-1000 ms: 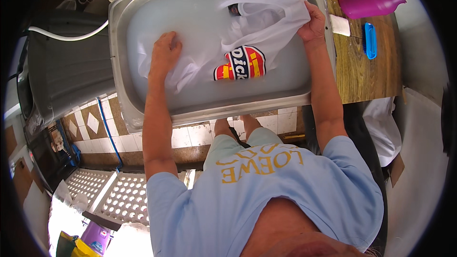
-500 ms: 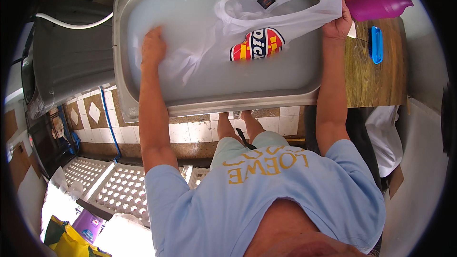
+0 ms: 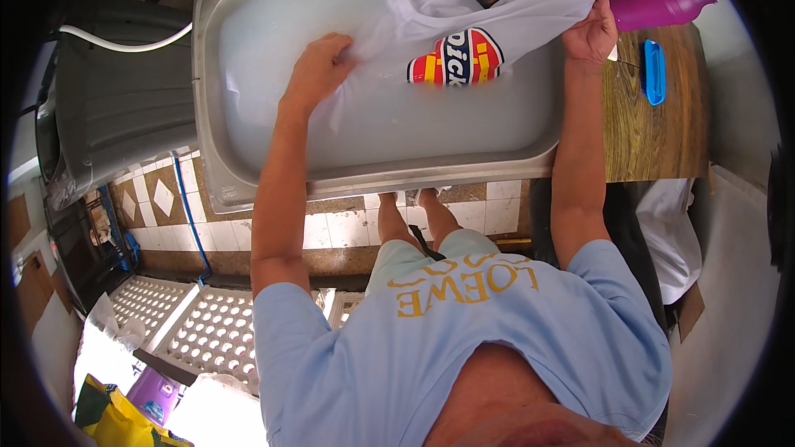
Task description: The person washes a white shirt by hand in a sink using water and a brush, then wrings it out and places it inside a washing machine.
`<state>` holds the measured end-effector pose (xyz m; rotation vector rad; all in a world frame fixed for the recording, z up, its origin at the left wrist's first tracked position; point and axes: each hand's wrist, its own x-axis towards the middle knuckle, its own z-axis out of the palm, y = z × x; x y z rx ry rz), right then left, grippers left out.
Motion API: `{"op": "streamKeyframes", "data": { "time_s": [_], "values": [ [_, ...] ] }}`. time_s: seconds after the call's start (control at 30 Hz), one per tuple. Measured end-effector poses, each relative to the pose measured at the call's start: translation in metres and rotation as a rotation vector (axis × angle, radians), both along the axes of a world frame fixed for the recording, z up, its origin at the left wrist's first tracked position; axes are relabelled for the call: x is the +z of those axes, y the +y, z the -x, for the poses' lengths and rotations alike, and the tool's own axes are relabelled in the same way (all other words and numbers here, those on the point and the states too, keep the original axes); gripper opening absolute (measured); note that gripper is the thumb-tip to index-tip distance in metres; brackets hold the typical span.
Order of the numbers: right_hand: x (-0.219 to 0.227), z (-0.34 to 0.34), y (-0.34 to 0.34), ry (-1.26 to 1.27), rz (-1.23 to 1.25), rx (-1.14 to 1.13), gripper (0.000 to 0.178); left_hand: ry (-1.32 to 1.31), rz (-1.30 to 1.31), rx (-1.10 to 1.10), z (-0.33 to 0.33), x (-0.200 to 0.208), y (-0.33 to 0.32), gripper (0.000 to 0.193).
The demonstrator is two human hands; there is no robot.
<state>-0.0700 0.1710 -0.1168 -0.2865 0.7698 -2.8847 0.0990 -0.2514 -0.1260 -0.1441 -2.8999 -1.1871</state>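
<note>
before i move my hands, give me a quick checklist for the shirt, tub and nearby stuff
1. Right hand gripping the shirt: ok, pinched at a raised edge.
2. Left hand gripping the shirt: cannot tell, cloudy water hides some fingers.
3. Shirt fully above water: not ok, part is submerged.
4. Water below the tub rim: ok.
5. Purple container clear of the right hand: cannot tell, they nearly meet in view.
6. Blue brush clear of both hands: ok.

Versus one second ago: right hand [image 3: 592, 31] has gone from inside the right edge of the basin [image 3: 207, 116] to past it, drawing the white shirt [image 3: 538, 8] along. Collar [image 3: 403, 12] pulled longer; print [image 3: 455, 58] nearer the far right corner. Left hand [image 3: 321, 69] (closer to the left edge half a second ago) shifted toward mid-basin.
</note>
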Motion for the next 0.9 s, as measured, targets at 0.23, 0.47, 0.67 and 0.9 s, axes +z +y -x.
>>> {"op": "streamKeyframes", "data": {
  "time_s": [0.23,0.47,0.67,0.9],
  "values": [
    [0.009,-0.007,-0.003,0.028,0.422,0.351,0.036,-0.136,-0.800,0.353,0.021,-0.010,-0.063,0.013],
    [0.044,-0.033,-0.051,-0.038,-0.115,-0.214,0.041,0.000,-0.848,0.560,0.032,-0.022,-0.106,0.014],
    [0.037,-0.028,-0.050,0.019,-0.166,-0.187,0.046,0.234,-0.128,0.602,0.028,-0.002,-0.097,0.018],
    [0.031,-0.026,-0.045,0.076,-0.150,-0.116,0.048,-0.610,0.271,0.515,-0.014,0.051,-0.067,0.054]
  ]
}}
